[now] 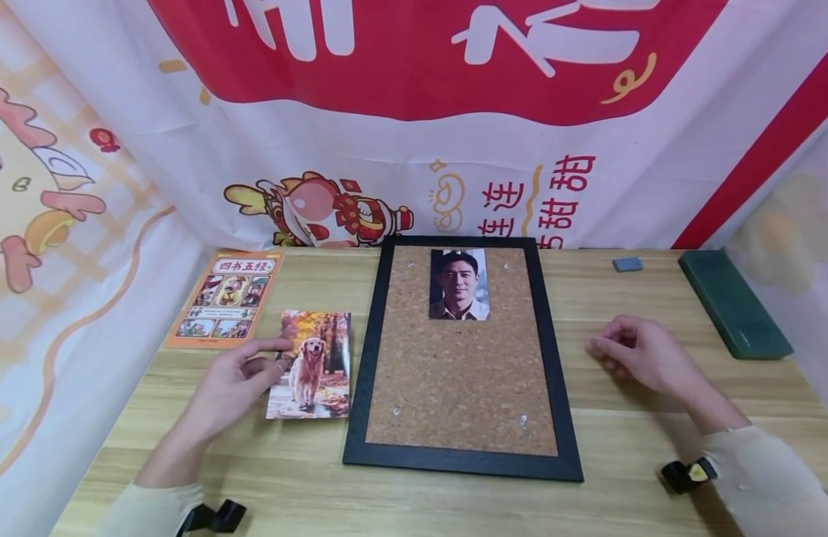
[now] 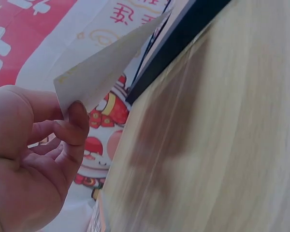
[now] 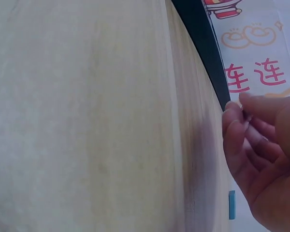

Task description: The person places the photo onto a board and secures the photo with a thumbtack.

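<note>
A photo of a golden dog (image 1: 316, 365) lies left of a black-framed cork board (image 1: 360, 388). My left hand (image 1: 280, 354) pinches the photo's left edge. In the left wrist view the thumb and a finger of that hand (image 2: 75, 113) grip the photo's white back (image 2: 111, 63), lifted off the wooden table. A portrait photo (image 1: 459, 283) is pinned at the top of the board. My right hand (image 1: 605, 350) hovers right of the board with fingers curled. In the right wrist view its (image 3: 239, 113) thumb meets its fingertips; I cannot make out anything between them.
An orange booklet (image 1: 226, 298) lies at the far left. A small blue block (image 1: 627, 264) and a dark green case (image 1: 732, 302) sit at the far right. Several clear pins stick in the cork. A printed cloth backdrop hangs behind the table.
</note>
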`<state>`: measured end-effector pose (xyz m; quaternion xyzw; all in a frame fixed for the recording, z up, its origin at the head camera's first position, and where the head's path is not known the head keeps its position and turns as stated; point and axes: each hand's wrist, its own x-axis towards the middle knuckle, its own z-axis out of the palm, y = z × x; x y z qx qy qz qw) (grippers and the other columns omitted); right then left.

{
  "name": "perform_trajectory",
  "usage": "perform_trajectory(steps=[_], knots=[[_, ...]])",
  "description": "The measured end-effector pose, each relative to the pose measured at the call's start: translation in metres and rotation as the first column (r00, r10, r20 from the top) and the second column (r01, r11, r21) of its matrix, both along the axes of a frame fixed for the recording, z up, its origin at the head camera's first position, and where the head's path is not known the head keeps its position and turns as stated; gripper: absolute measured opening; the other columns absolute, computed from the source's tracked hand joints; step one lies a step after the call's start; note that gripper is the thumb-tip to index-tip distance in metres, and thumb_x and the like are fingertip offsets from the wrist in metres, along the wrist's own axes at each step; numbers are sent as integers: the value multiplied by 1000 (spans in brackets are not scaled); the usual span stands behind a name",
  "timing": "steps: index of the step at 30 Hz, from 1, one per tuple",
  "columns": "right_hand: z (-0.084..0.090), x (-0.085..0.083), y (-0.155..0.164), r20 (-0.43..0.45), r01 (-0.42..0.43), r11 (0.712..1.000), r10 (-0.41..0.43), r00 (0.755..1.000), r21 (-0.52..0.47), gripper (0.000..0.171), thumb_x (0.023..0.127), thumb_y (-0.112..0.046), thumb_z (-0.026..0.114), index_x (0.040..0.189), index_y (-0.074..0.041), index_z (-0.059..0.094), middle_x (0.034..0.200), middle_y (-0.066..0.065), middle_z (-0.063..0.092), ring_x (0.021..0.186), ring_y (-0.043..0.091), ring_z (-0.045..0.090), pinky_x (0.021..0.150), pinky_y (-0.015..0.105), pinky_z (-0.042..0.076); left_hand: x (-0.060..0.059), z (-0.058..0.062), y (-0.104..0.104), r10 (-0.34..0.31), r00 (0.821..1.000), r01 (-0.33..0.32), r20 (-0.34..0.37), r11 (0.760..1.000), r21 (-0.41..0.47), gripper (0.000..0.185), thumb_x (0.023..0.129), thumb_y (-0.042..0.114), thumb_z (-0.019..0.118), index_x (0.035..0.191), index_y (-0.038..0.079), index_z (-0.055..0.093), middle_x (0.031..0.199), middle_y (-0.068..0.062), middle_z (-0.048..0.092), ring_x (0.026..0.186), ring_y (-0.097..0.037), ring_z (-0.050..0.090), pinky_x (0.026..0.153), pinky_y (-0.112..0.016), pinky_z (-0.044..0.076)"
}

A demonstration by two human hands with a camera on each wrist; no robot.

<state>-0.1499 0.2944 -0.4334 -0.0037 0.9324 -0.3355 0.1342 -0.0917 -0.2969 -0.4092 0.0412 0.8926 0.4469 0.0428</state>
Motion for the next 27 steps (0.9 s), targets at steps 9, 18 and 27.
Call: perform_trajectory(steps=[9,18,27], knots=[[-1,4,-2,-19,3,999,-3,1000,-48,40,87,-50,61,104,-15,60,82,8,63,69,21,59,58,30,53,-6,4,18,-65,994,52,91,989,137,51,90,24,65,138,26,49,119,-7,62,81,-18,67,59,-31,54],[1,7,-8,-4,46,997,-46,999,-67,48,82,-59,61,99,-15,65,73,9,63,60,23,59,52,30,49,-13,2,44,-151,985,135,88,976,171,47,89,26,66,134,23,54,113,-8,66,85,-24,67,58,-35,54],[3,11,-14,17,47,986,-45,999,-159,49,84,-58,60,101,-12,67,74,11,64,58,24,59,51,33,52,-19,-2,68,-268,958,246,105,952,182,49,89,27,66,136,23,51,93,-8,67,77,-38,62,55,-38,52]])
